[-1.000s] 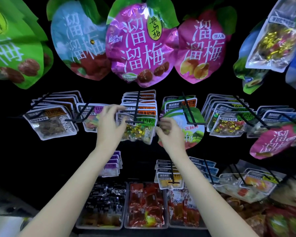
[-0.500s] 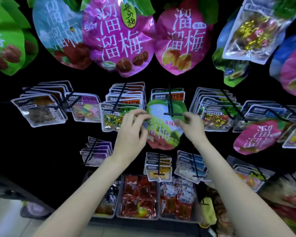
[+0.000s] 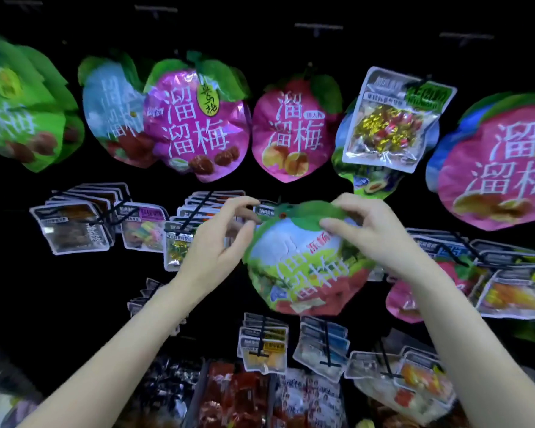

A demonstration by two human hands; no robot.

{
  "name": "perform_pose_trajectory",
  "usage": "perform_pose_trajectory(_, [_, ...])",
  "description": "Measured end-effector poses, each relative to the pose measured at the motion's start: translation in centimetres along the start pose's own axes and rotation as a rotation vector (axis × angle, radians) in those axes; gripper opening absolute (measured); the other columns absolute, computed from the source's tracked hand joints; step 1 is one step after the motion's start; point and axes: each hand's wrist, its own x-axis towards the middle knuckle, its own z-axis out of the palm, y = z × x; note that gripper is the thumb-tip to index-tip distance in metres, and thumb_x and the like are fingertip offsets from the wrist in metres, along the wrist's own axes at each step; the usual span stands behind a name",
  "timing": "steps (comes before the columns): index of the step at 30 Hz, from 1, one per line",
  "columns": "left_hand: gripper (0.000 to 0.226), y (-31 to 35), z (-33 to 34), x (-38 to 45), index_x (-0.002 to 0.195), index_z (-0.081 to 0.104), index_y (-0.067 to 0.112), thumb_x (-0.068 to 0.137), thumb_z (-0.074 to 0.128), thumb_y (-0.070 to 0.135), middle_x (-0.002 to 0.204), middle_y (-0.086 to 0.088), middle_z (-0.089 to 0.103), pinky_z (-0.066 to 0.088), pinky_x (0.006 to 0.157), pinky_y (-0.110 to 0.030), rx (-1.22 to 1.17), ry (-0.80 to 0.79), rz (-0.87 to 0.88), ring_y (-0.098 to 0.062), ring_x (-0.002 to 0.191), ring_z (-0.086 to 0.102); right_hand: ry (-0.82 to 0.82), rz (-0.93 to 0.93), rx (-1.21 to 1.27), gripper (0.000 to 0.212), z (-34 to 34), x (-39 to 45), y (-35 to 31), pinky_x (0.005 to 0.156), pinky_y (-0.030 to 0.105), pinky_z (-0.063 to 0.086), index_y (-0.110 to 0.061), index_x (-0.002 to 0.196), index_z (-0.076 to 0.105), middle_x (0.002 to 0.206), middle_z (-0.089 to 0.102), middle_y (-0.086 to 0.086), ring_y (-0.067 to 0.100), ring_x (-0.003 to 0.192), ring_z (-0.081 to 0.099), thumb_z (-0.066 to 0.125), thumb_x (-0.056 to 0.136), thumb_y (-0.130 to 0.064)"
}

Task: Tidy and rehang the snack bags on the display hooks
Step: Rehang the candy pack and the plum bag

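A plum-shaped snack bag (image 3: 303,267), green, white and red, hangs tilted in the middle row. My right hand (image 3: 368,233) pinches its green leaf top between thumb and fingers. My left hand (image 3: 220,242) is at the bag's upper left edge; the thumb touches that edge and the curved fingers stay apart above it. The bag's hang hole (image 3: 283,215) shows near the top; whether a hook passes through it I cannot tell. Rows of clear candy packs (image 3: 179,242) hang on black hooks (image 3: 195,208) to the left.
Large plum bags hang above: purple (image 3: 198,125), pink (image 3: 291,128), green (image 3: 19,112). A clear candy pack (image 3: 393,122) hangs askew over a blue-green bag. A pink bag (image 3: 414,291) lies among clear packs on the right. Trays of red snacks (image 3: 238,396) sit below.
Both hands left the clear candy pack and moved right to the green plum bag. My right hand took hold of its leaf top, and the bag now sits higher and tilted.
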Motion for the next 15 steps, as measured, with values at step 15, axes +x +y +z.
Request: perform_pose_trajectory(15, [0.084, 3.0, -7.5, 3.8, 0.129, 0.025, 0.062, 0.066, 0.073, 0.034, 0.145, -0.012, 0.037, 0.048, 0.092, -0.031, -0.210, -0.118, -0.264, -0.003, 0.114, 0.050, 0.569, 0.053, 0.383, 0.026, 2.8, 5.5, -4.9, 0.058, 0.022, 0.040, -0.025, 0.093, 0.049, 0.064, 0.054, -0.004, 0.018, 0.059, 0.053, 0.045, 0.094, 0.001])
